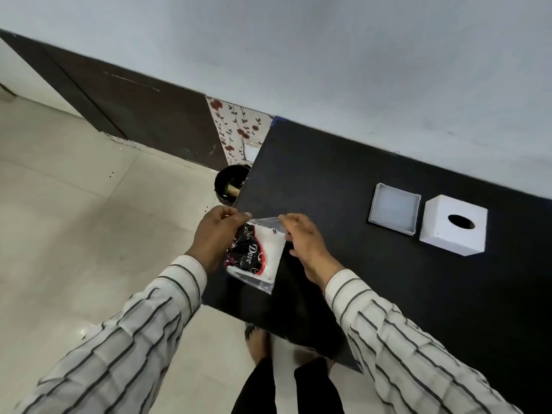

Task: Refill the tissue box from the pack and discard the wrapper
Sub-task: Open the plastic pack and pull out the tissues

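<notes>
A clear plastic tissue pack [258,255] with a black and red printed label hangs over the left corner of the black table [358,264]. My left hand [216,234] pinches its top left corner and my right hand [307,243] pinches its top right edge. White tissues show inside the pack. To the right on the table stands the white cube tissue box cover [454,225], oval hole facing up. Beside it lies the box's shallow white base tray [394,212], open side up.
A dark round bin [230,183] stands on the tiled floor just past the table's left edge, with something light inside. A floral panel [236,130] and dark skirting run along the wall behind. My feet and legs are below the table's near corner.
</notes>
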